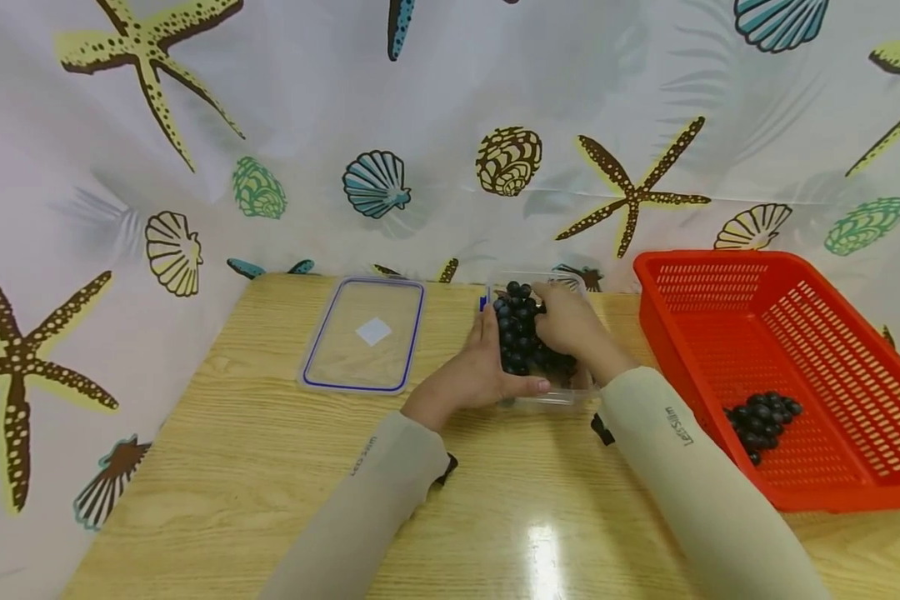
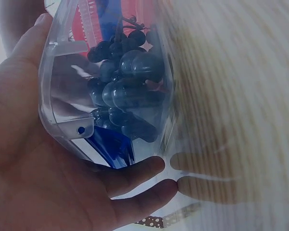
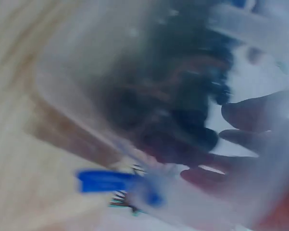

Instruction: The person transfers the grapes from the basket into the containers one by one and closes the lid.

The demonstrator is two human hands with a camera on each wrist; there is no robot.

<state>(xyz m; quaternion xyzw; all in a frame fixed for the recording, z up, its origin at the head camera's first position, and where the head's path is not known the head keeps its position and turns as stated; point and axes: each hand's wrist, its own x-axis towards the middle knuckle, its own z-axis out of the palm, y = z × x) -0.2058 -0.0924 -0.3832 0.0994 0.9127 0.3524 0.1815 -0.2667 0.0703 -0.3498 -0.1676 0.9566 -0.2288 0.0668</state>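
Observation:
A clear plastic container with a blue clip stands at the far middle of the table, holding a bunch of dark grapes. Against its near left corner rests my left hand, fingers extended along the left side and thumb along the front. The left wrist view shows the grapes through the wall, with the palm beside it. My right hand reaches inside at the grapes' right edge. Its spread fingers show beside the bunch through the blurred wall, fingertips right at the grapes.
A clear lid with a blue seal and a white square label lies flat to the left. At the right stands a red slotted basket, with another bunch of dark grapes inside. A sea-patterned curtain hangs behind the table.

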